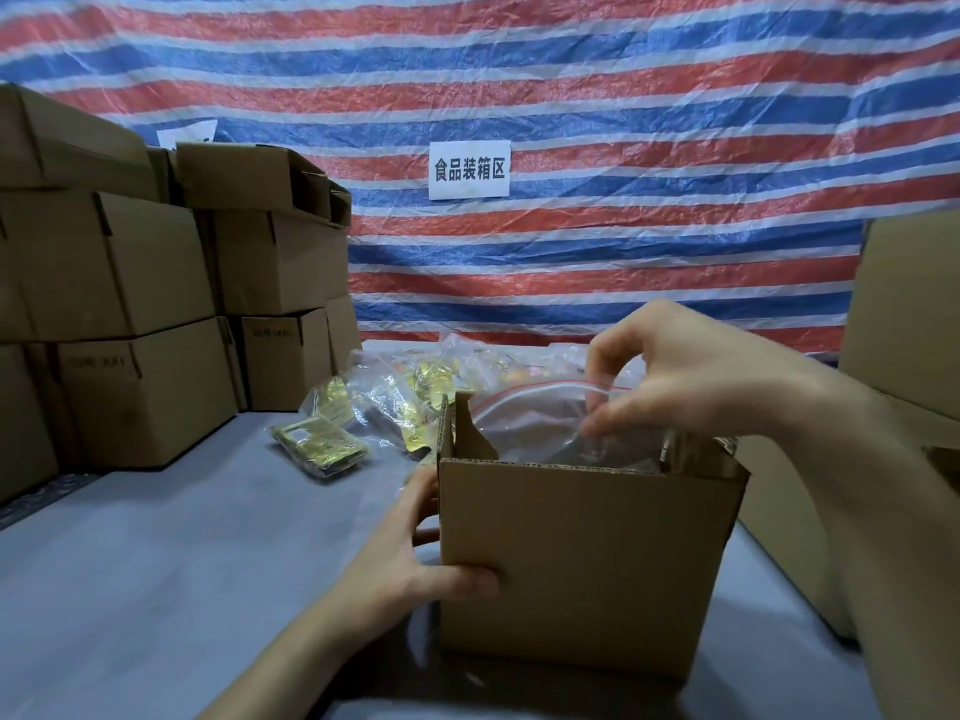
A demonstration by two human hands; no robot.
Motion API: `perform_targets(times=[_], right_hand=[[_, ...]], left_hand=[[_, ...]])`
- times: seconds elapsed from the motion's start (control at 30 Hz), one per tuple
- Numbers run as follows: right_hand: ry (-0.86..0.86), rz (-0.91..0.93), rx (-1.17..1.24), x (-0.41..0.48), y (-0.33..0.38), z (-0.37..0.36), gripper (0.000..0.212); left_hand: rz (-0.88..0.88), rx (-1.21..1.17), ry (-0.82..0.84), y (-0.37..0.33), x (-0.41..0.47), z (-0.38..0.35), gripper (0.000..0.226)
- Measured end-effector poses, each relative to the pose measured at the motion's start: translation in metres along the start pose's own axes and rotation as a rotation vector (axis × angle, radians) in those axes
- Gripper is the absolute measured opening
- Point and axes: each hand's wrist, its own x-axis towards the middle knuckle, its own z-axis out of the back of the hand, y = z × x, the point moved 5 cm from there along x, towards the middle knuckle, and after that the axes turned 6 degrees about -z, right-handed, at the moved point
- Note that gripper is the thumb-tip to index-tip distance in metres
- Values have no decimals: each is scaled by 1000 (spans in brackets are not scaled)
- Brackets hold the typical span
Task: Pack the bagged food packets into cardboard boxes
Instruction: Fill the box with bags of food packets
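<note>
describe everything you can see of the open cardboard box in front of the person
The open cardboard box is plain brown corrugated board, standing on the grey table with its top flaps raised. The left hand grips its left front corner, thumb on the front face. A clear zip bag with a red seal strip sticks out of its top, pinched by the right hand.
</note>
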Motion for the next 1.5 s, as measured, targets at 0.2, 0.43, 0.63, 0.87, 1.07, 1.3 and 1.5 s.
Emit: perform_targets(times=[0.2,0.43,0.63,0.87,1.07,1.3,1.5], right_hand=[[-545,-35,-108,-8,3,27,23],[21,-61,36,-6,5,2,17],[176,-16,92,-8,6,-7,17],[180,-81,376,0,-3,-11,17],[88,-342,-44,10,-17,-29,35],[-379,-185,-144,-9,17,9,26],[9,-116,-176,-7,28,-23,26]], left_hand=[[0,8,-14,3,0,0,94],[-13,3,-20,1,2,-2,94],[-31,-21,-9,2,2,-2,91],[-50,8,-36,2,0,1,73],[-38,2,-20,4,2,0,86],[-37,9,-20,4,2,0,91],[-36,7,-15,0,2,0,94]])
